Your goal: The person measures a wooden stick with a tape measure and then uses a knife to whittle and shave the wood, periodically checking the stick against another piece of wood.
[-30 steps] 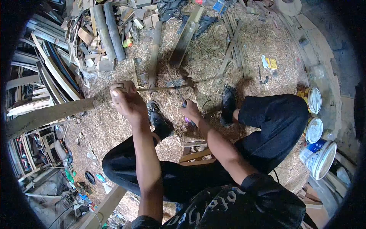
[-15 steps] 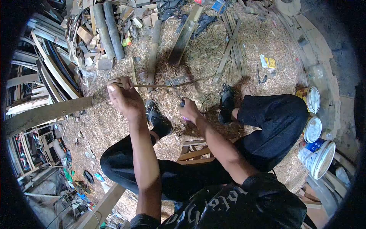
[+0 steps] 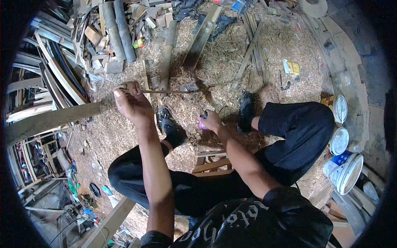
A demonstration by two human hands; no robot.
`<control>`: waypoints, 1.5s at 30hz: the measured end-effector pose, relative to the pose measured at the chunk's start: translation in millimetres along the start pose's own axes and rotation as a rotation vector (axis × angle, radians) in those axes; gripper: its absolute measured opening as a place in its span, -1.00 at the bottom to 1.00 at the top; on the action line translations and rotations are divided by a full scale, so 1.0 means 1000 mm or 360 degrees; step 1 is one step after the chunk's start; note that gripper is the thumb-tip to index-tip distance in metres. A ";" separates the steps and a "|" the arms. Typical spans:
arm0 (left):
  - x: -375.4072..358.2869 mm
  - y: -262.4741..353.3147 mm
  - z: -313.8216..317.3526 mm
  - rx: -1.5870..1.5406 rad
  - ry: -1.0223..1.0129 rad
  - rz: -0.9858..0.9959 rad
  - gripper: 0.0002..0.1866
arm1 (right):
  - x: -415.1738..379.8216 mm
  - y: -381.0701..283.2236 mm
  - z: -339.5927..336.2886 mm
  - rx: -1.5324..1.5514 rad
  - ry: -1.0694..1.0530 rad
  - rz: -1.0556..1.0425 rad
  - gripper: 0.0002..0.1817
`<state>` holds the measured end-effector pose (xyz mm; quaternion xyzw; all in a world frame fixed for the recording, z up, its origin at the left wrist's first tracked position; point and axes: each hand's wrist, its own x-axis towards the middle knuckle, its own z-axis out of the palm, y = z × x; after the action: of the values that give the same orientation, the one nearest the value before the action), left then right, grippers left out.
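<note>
My left hand (image 3: 133, 105) is closed around one end of a thin brown wooden stick (image 3: 163, 91), which it holds out nearly level to the right above the shavings. My right hand (image 3: 212, 121) grips the dark handle of a knife (image 3: 204, 114); its thin blade points up toward the stick, apart from the stick's free end. A small pink object (image 3: 202, 123) shows beside the right hand, partly hidden by it. My feet in dark shoes (image 3: 171, 128) stand on either side of the right hand.
Shavings cover the floor (image 3: 231, 53). Ahead lie planks (image 3: 202, 37) and a heap of wood offcuts (image 3: 144, 16). A beam (image 3: 53, 122) juts in from the left beside stacked boards (image 3: 58, 70). Lidded buckets (image 3: 343, 171) stand at the right. A yellow packet (image 3: 293, 68) lies on the shavings.
My right hand with the knife has moved a little right and down, drawing the blade away from the stick. My left hand has shifted slightly left with the stick.
</note>
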<state>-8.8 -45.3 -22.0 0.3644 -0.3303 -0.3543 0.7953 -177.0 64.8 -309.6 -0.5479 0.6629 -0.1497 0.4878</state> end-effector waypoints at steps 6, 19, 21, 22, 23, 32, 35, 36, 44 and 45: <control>0.000 0.006 -0.006 -0.0172 -0.0105 -0.0089 -0.76 | -0.023 -0.092 -0.021 0.0351 0.0049 -0.0096 -0.69; -0.009 0.009 -0.008 0.0011 -0.0072 -0.0030 -0.78 | -0.034 -0.133 -0.036 0.0490 0.0029 -0.0276 -0.73; -0.014 0.009 0.000 -0.0003 -0.0100 -0.0018 -0.74 | -0.035 -0.133 -0.043 0.0373 -0.0065 -0.0130 -0.74; -0.014 0.008 -0.001 -0.0001 -0.0097 -0.0021 -0.74 | -0.042 -0.146 -0.050 0.0373 -0.0068 -0.0126 -0.74; -0.015 0.006 -0.003 -0.0020 -0.0070 -0.0055 -0.74 | -0.050 -0.160 -0.053 0.0486 -0.0054 -0.0196 -0.74; -0.013 0.011 -0.001 -0.0009 -0.0064 -0.0068 -0.75 | -0.032 -0.136 -0.035 0.0606 -0.0154 -0.0020 -0.79; -0.014 0.008 0.000 -0.0005 -0.0077 -0.0053 -0.72 | -0.034 -0.130 -0.026 0.0392 0.0190 -0.0272 -0.76; -0.017 0.009 0.001 0.0000 -0.0065 -0.0071 -0.72 | -0.040 -0.138 -0.024 0.0428 0.0224 -0.0295 -0.75; -0.007 0.012 -0.007 -0.0037 0.0028 -0.0083 -0.74 | -0.022 -0.084 -0.004 0.0289 0.0025 0.0084 -0.69; -0.007 0.013 -0.006 -0.0036 -0.0001 -0.0061 -0.74 | -0.021 -0.079 -0.006 0.0199 0.0081 -0.0033 -0.69</control>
<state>-3.6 -31.0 -16.8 0.3618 -0.3194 -0.3733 0.7923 -137.6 53.4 -239.1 -0.5191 0.6589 -0.2097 0.5024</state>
